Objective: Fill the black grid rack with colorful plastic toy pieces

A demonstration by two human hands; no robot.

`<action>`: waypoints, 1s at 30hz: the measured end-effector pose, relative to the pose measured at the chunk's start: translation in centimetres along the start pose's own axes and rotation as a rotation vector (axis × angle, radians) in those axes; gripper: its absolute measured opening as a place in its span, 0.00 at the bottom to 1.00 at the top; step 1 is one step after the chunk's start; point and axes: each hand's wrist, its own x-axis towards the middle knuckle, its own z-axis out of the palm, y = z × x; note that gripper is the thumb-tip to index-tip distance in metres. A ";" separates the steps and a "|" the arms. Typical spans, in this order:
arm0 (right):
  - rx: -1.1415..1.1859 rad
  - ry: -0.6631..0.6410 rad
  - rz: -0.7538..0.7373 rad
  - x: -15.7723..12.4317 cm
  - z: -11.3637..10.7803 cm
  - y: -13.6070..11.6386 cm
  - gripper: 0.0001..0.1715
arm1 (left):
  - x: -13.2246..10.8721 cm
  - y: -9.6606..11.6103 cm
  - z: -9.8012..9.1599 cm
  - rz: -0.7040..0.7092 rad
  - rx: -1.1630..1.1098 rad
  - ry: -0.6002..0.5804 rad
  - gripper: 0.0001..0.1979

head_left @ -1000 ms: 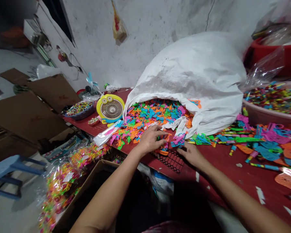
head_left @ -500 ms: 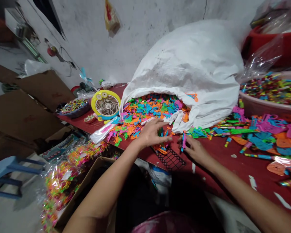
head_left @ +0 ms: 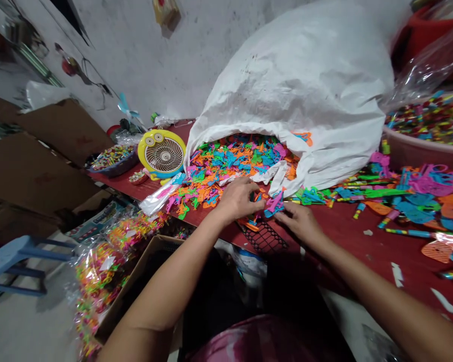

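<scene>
A white woven sack (head_left: 298, 100) lies on its side on a red table, spilling a heap of small bright plastic pieces (head_left: 230, 168) in orange, blue, green and pink. My left hand (head_left: 239, 199) is curled over the heap's front edge, its fingers closing on a small dark-green piece (head_left: 253, 196). My right hand (head_left: 298, 223) rests on the table just beyond, with its fingertips beside a pink and blue plastic piece (head_left: 275, 203). Below the hands lies a black plastic grid (head_left: 264, 237), partly covered by orange pieces.
Loose plastic pieces and striped sticks cover the red table (head_left: 362, 241) to the right, below a pink basin (head_left: 419, 151) of colourful pieces. At left stand a yellow fan (head_left: 161, 154) and a bowl of beads (head_left: 111, 161). Filled clear bags (head_left: 98, 284) sit near a cardboard box (head_left: 136, 266).
My hands have drawn closer together over the heap's edge, and my left fingers have curled further. The view has tilted and shifted, so the table sits higher in the frame.
</scene>
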 end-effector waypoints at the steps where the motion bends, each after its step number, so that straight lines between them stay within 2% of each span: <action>1: 0.047 0.015 0.020 0.1 0.2 0.1 0.13 | 0.0 -0.1 0.0 0.002 -0.004 0.000 0.13; 5: 0.182 0.023 0.051 0.6 1.7 0.0 0.14 | 0.0 -0.1 0.0 0.037 -0.010 0.003 0.13; 9: 0.192 0.012 0.052 1.0 2.8 -0.1 0.12 | 0.0 -0.4 0.0 0.074 -0.035 0.005 0.13; 19: -0.120 -0.065 -0.190 0.8 2.6 -0.9 0.10 | -0.2 -0.5 0.2 0.084 -0.067 -0.002 0.16; 23: -0.254 -0.093 -0.153 0.8 2.4 -1.4 0.08 | -0.6 0.2 -0.1 0.069 -0.100 0.051 0.21; 26: -0.282 -0.122 -0.107 0.6 2.5 -1.8 0.09 | -0.9 0.6 -0.2 0.135 -0.079 0.027 0.25; 30: -0.320 -0.151 -0.065 0.5 2.8 -1.7 0.08 | -0.9 0.4 -0.1 0.174 -0.085 -0.016 0.18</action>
